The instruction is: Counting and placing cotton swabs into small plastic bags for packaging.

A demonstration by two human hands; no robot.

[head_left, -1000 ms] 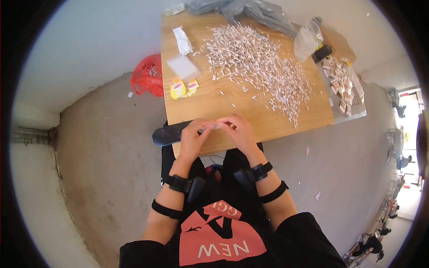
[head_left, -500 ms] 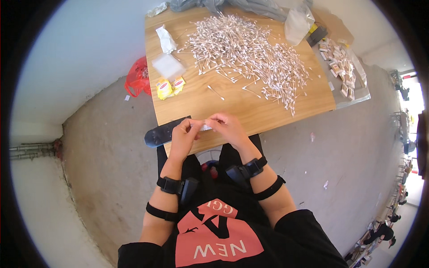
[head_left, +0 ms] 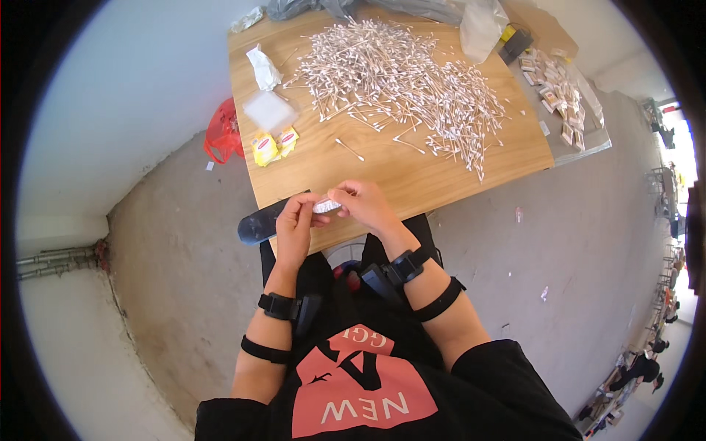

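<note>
Near the front edge of the wooden table (head_left: 397,200), my left hand (head_left: 296,217) and my right hand (head_left: 362,206) pinch a small bundle of cotton swabs (head_left: 326,206) between them. Its white tips line up in a row facing me. Whether a clear bag wraps the bundle is too small to tell. Beyond my hands spreads a big loose heap of cotton swabs (head_left: 390,73). One single swab (head_left: 350,149) lies apart, closer to me. Under my left hand's side, a dark flat board (head_left: 261,224) juts over the table's left corner.
Along the table's left side are yellow printed cards (head_left: 266,149), a stack of clear plastic bags (head_left: 270,111) and crumpled white plastic (head_left: 263,67). A red bag (head_left: 224,132) sits on the floor. At the right, many small packs (head_left: 562,103) lie on a lower surface.
The bundle has tilted into view, showing more of its white tips between my fingers. Both hands stay close together near the table edge. The whole view has shifted slightly.
</note>
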